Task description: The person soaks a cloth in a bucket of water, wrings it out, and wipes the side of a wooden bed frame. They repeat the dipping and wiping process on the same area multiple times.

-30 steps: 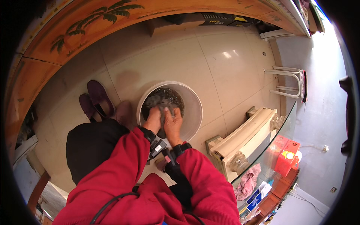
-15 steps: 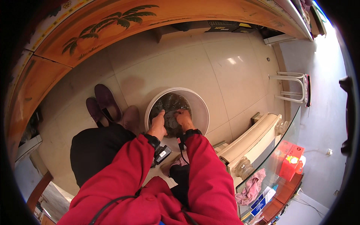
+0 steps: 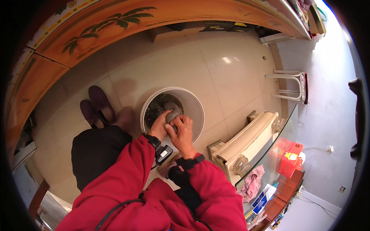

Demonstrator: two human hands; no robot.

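A white round bucket (image 3: 199, 119) stands on the floor between my feet, with dark, murky water (image 3: 154, 109) in it. Over its near part, my left hand (image 3: 159, 126) is closed around one side of a wet grey cloth (image 3: 176, 111), bunched into a lump. My right hand (image 3: 182, 133) pinches the same lump from the other side, thumb and fingers bent against it. Both hands are above the water, close together. The cloth's underside is hidden.
Dark purple slip-on shoes (image 3: 101, 102) lie left of the bucket. To the right is a low table with a cream base (image 3: 246, 140) and a glass top (image 3: 266, 161), bearing a pink cloth (image 3: 252, 184) and a red box (image 3: 289, 156). A white-legged stool (image 3: 287, 84) stands farther off.
Both hands have risen from the water with the grey cloth. The right hand has turned and drawn toward the left. The whole view has shifted slightly.
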